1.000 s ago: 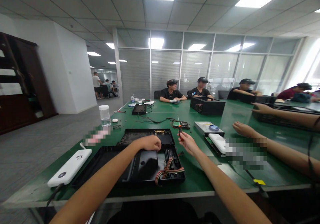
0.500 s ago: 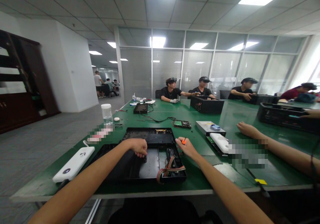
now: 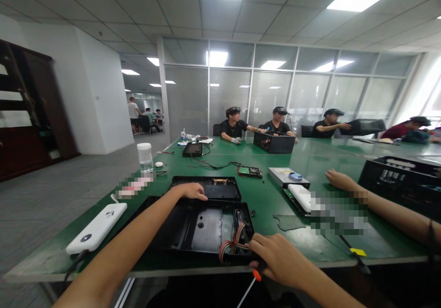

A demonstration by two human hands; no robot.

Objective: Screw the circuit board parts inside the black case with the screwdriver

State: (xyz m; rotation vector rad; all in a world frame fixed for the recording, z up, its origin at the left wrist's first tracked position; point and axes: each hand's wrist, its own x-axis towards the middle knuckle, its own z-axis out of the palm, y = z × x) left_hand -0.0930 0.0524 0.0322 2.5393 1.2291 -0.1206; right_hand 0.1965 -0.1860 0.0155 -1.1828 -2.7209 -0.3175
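A shallow black metal case [image 3: 193, 239] lies before me at the table's near edge, and a striped ribbon cable [image 3: 230, 243] loops inside its right end. Along its far side lies a flat black panel [image 3: 203, 186]. My left hand [image 3: 193, 191] reaches over the case to the rim beside the panel; its fingers are curled together, and what they grip is hidden. My right hand [image 3: 277, 257] is closed around a screwdriver [image 3: 257, 275] with a black and orange handle, its shaft slanting down past the table edge. That hand is at the case's near right corner.
On the left are a white power bank [image 3: 98, 227] and a clear jar [image 3: 145, 159]. A circuit board [image 3: 250, 171], a silver drive [image 3: 280, 176] and a white device [image 3: 300, 197] lie beyond and right. Another person's arm [image 3: 372, 202] rests at the right.
My right hand has come down and nearer to the case's front corner, with the screwdriver turned downward. My left hand has lifted from the case's inside to its far rim.
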